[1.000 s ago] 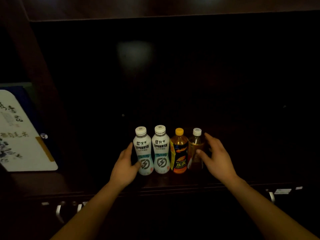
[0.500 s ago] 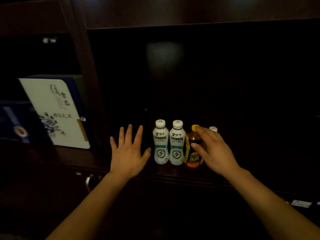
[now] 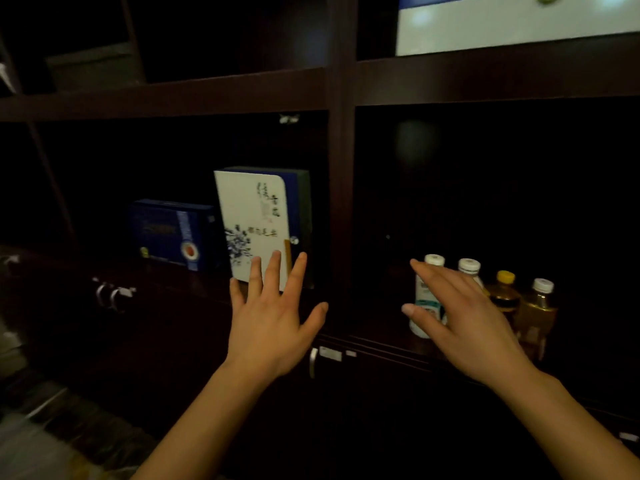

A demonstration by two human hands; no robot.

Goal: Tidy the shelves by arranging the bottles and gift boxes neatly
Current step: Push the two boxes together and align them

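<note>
Dark brown wood forms the shelf unit (image 3: 242, 95), which we view in dim light. An upright divider (image 3: 341, 202) separates two compartments at hand level. Below the shelf board we see metal door handles (image 3: 313, 362), one under the divider and more at the far left. On the level above, a white and blue box (image 3: 519, 26) fills the upper right corner, and a dark grey box (image 3: 93, 69) sits at the upper left.

The left hand (image 3: 273, 320) is open wide with all fingers spread. It covers the lower edge of the white gift box (image 3: 249, 223); we cannot tell whether it makes contact. The right hand (image 3: 464, 327) is also open, with its fingers straight and its thumb apart. It blocks most of the two white bottles, and contact cannot be confirmed.

The white gift box stands upright in the left compartment, near the divider. Its face carries dark calligraphy, a blue floral print and a gold strip; its backing is dark blue. The blue gift box (image 3: 173, 233) stands just beside it on the left, lower and set further back.

Four bottles stand upright in a row in the right compartment:
- first white bottle (image 3: 424, 299), white cap, teal label band;
- second white bottle (image 3: 469, 266), mostly hidden;
- orange-capped bottle (image 3: 506, 296), dark contents;
- amber bottle (image 3: 540, 313), white cap, at the right end.
</note>
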